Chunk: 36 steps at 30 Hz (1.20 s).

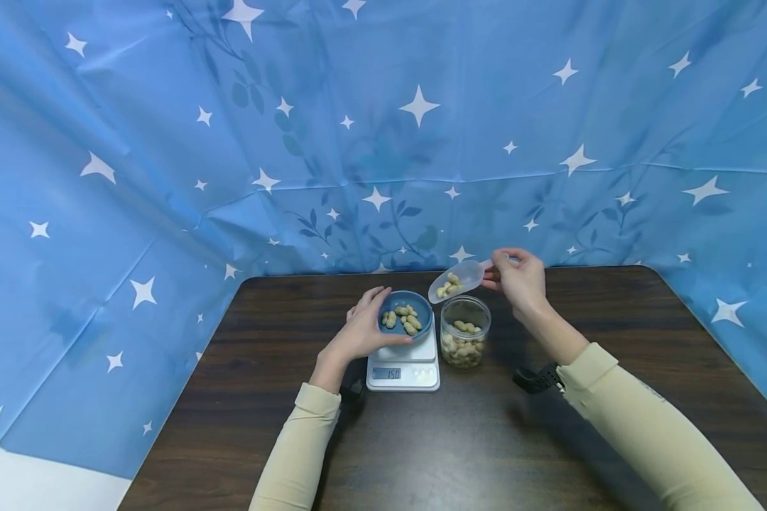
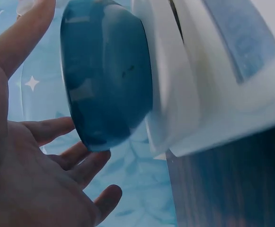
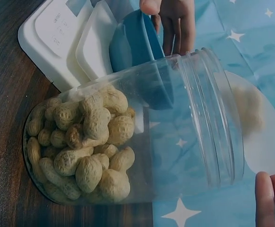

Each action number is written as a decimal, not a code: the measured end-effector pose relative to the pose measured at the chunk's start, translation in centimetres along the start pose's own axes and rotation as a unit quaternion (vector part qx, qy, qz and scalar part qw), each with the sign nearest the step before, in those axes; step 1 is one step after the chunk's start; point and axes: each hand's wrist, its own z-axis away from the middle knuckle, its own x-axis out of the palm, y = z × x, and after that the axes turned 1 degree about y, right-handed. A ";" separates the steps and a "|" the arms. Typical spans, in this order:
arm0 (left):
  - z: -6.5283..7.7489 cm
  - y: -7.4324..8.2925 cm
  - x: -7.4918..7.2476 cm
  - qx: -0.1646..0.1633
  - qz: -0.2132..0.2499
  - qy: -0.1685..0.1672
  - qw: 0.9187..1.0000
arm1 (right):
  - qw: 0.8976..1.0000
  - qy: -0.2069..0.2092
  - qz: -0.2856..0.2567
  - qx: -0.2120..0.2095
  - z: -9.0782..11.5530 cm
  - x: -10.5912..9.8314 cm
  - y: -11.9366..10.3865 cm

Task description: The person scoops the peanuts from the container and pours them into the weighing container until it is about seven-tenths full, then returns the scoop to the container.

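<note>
My left hand (image 1: pixel 361 332) holds a blue bowl (image 1: pixel 428 328) by its sides, thumb near the front and fingers at the back left. Several peanuts (image 1: pixel 411 321) lie in the bowl, which sits on a white kitchen scale (image 1: pixel 404 383). In the left wrist view the bowl's underside (image 2: pixel 106 75) hides part of the fingers. My right hand (image 1: pixel 520 280) pinches the handle of a clear scoop (image 1: pixel 471 271) carrying a few peanuts (image 1: pixel 450 285). The scoop is raised behind and above the mouth of a clear jar (image 1: pixel 447 319), which is partly filled with peanuts (image 3: pixel 87 142).
A dark wooden table (image 1: pixel 479 454) carries everything. Close to the right of the scale stands the jar. Behind the table's far edge hangs a blue cloth (image 1: pixel 383 142) with white stars. The scale's lit display (image 1: pixel 386 373) faces the person.
</note>
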 end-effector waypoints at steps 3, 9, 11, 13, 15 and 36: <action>0.1 -0.3 -0.2 -0.007 -0.004 -0.007 1.000 | 1.000 -0.004 0.013 -0.001 -0.1 0.4 0.0; 0.2 -0.8 -0.1 -0.014 -0.011 -0.021 1.000 | 0.999 -0.009 0.039 0.003 -0.3 1.4 0.2; 0.2 -0.9 -0.1 -0.015 -0.011 -0.024 1.000 | 0.999 -0.011 0.044 0.003 -0.3 1.8 0.3; 0.1 -0.9 -0.1 -0.017 -0.009 -0.024 1.000 | 0.999 -0.014 0.051 0.000 -0.3 2.2 0.4; 0.1 -0.9 -0.1 -0.020 -0.004 -0.024 0.999 | 0.998 -0.016 0.061 -0.006 -0.4 2.5 0.5; 0.1 -1.1 -0.2 -0.032 0.008 -0.026 0.999 | 0.976 -0.023 0.176 -0.129 0.0 4.4 0.9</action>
